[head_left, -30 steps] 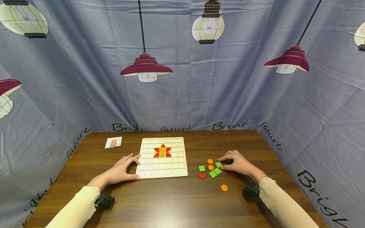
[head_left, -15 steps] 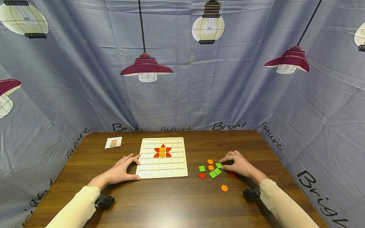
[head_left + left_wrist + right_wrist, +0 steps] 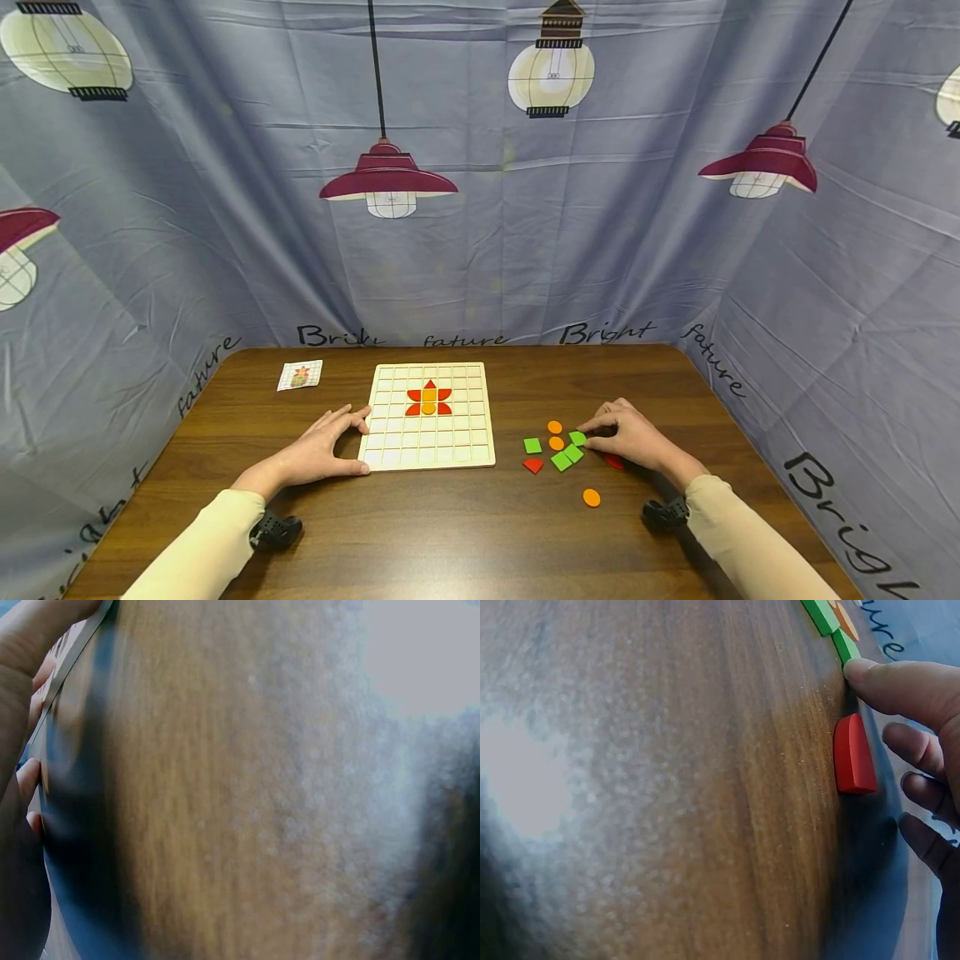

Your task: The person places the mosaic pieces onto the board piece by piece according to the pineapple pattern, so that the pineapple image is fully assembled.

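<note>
In the head view my left hand (image 3: 318, 450) touches the left edge of a pale gridded board (image 3: 431, 450), thumb at its near corner and index finger higher up. On the board lies a flower-like figure of red and orange pieces (image 3: 429, 398). My right hand (image 3: 630, 435) pinches a green square tile (image 3: 577, 437) at the right of the loose pieces; its thumb (image 3: 889, 682) meets the tile's corner in the right wrist view. Beneath the right hand sits a red piece (image 3: 853, 754) with a curved side. The left wrist view shows mostly wooden table, the left hand (image 3: 19, 697) at its edge.
A small picture card (image 3: 300, 375) lies at the back left. Near the right hand are another green square (image 3: 532, 446), two more green squares (image 3: 567, 457), a red piece (image 3: 533, 465) and orange discs (image 3: 555, 427). One orange disc (image 3: 592, 497) lies nearer the front.
The right hand's index fingertip has drawn slightly right and closer to the thumb at the green tile. The left hand and board stay put; the head view shifts a little.
</note>
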`<state>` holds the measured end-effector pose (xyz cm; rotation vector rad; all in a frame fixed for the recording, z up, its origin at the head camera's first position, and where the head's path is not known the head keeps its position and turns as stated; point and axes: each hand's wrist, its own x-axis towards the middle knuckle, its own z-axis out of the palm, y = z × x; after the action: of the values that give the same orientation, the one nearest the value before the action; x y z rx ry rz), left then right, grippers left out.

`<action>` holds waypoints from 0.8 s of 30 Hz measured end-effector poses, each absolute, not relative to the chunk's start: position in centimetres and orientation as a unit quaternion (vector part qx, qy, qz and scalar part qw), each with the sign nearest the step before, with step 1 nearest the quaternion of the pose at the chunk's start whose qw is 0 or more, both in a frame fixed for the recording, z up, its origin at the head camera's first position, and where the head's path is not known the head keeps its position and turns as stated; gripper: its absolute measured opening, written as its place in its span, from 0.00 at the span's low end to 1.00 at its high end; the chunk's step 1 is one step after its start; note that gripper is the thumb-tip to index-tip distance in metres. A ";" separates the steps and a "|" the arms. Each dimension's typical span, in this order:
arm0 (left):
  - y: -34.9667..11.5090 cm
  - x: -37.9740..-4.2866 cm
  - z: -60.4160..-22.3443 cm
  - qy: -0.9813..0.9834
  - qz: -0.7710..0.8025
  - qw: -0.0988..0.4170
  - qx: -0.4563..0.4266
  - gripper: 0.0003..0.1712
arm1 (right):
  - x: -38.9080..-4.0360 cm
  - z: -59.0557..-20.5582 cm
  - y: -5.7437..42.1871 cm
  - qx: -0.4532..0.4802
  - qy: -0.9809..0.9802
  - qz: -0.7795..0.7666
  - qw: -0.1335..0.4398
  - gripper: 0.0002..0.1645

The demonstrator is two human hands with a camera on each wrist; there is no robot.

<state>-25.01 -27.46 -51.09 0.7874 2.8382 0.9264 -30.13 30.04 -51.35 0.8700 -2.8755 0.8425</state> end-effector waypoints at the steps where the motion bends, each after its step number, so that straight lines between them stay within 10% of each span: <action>1: -27.4 -25.0 -51.1 0.919 0.300 0.026 0.256 0.30 | -30.1 -51.3 30.0 0.280 -0.921 0.270 0.013 0.15; 24: -27.4 -25.0 -51.0 0.919 0.302 0.033 0.253 0.30 | -30.1 -52.0 29.2 0.281 -0.923 0.253 0.071 0.10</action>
<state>-24.96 -27.39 -51.04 0.7782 2.8269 0.9280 -30.12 29.17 -52.01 0.8462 -2.7747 0.7606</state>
